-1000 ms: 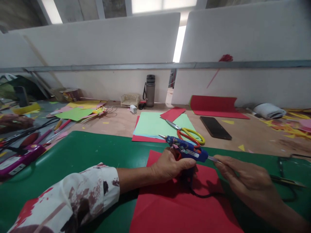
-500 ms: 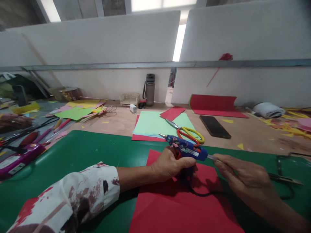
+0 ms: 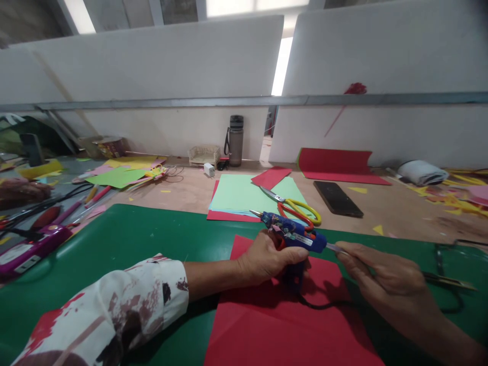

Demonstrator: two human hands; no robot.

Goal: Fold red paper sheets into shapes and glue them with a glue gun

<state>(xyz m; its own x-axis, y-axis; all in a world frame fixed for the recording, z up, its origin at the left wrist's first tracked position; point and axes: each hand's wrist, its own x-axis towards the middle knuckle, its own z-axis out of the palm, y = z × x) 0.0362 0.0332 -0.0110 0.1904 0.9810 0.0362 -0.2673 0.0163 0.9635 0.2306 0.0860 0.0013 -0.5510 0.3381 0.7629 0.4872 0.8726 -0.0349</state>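
Note:
My left hand (image 3: 272, 256) is wrapped round the handle of a blue hot glue gun (image 3: 295, 235), its metal nozzle pointing left. At the gun's back end, my right hand (image 3: 385, 274) pinches a translucent glue stick (image 3: 335, 248) whose front sits in the gun. A dark cord runs from the handle off to the right. Beneath the gun lies a red sheet of paper (image 3: 290, 325) on a green mat (image 3: 160, 234). Just beyond the gun, scissors (image 3: 301, 209) with yellow and orange handles rest on a stack of pale green paper (image 3: 236, 195).
A black phone (image 3: 337, 198) and a folded red card (image 3: 335, 165) lie at the back right. A grey bottle (image 3: 236, 142) stands by the wall. On the left are a purple power strip (image 3: 34, 249), coloured paper (image 3: 118, 177) and another person's hand (image 3: 25, 192). Tweezers (image 3: 450, 281) lie at right.

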